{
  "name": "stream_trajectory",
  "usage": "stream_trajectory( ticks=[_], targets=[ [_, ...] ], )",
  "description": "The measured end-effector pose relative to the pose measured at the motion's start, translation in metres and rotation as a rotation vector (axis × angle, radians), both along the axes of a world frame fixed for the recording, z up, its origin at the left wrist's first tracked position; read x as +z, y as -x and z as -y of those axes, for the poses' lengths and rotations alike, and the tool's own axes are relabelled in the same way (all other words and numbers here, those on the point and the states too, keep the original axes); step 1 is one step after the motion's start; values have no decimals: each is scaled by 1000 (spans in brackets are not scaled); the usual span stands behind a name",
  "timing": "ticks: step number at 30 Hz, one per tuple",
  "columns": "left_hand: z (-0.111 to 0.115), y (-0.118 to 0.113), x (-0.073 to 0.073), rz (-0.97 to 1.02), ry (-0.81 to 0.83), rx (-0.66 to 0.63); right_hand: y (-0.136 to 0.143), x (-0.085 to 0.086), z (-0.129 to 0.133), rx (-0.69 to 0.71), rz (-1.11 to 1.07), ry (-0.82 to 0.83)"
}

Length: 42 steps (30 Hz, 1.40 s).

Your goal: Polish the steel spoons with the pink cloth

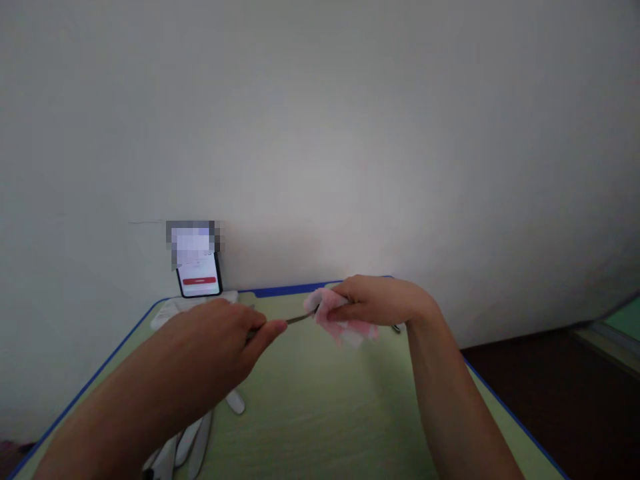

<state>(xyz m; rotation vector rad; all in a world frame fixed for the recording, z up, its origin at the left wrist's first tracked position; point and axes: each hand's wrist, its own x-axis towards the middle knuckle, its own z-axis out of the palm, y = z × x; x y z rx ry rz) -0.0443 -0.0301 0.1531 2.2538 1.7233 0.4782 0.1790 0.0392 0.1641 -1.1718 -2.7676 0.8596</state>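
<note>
Over the table, my left hand [225, 340] is closed around one end of a thin metal piece of cutlery [300, 318]. Its other end goes into a pink-and-white cloth [360, 331], so I cannot see whether it is a spoon, a fork or something else. My right hand [383, 300] pinches the cloth around that hidden end, with the wrist bent and the fingers pointing left. Below my left forearm lie several knife-like pieces of cutlery [203, 443], partly covered by the arm. Another rounded metal end [235, 401] shows beside them.
A lit phone [201, 270] leans against the wall [320, 133] at the back left. Beside its foot is a white cloth-like thing [167, 312]. The pale green table [310, 413] has a blue edge. A small dark metal end [397, 328] shows behind my right wrist.
</note>
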Motion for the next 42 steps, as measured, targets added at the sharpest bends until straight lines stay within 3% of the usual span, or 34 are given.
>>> stream_trajectory(
  ticks=[4,9,16,25,31,36,42],
  targets=[
    [-4,6,5,-58,22,-108,8,11,19,-6,75,3],
    [-5,12,7,66,102,-268,20,18,38,193,11,62],
    [0,18,12,52,145,-331,26,29,44,320,7,93],
    [-9,11,10,-20,130,-344,33,11,34,297,-143,22],
    [-7,1,12,-89,135,-306,26,6,23,368,-209,196],
    [-6,-12,12,-175,62,-262,19,-7,9,281,-266,405],
    [-9,-21,9,-216,14,-188,13,-16,-4,208,-306,368]
  ],
)
